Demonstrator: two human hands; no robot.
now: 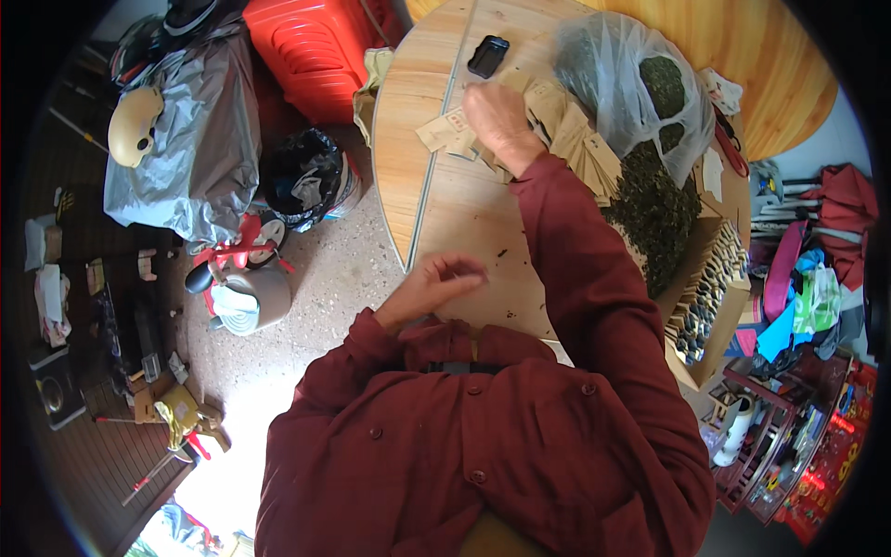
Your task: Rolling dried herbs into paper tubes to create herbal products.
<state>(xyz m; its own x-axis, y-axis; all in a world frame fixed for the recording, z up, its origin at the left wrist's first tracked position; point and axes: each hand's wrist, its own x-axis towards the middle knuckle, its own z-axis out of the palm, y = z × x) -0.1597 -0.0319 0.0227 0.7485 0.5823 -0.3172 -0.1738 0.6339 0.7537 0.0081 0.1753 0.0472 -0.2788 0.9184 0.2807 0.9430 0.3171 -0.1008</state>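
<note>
Small brown paper packets [587, 139] lie in an overlapping row across the wooden table [506, 209]. At the row's left end, my right hand [498, 123] is over the packets with its fingers curled in. What it may hold is hidden beneath it. My left hand [434, 284] hovers by the table's near edge, loosely bent, with a gap between thumb and fingers and nothing visible in it. Right of my right forearm spreads a heap of dried dark green leaves [657, 209]. A cardboard box [733, 302] filled with upright packets stands beside the heap.
A clear plastic bag [603, 88] of dried leaves sits at the table's far right. A small black tray [488, 56] rests near the far edge. Left of the table are a red plastic stool stack [306, 56], a lined bin [311, 181] and a pale bucket [252, 302].
</note>
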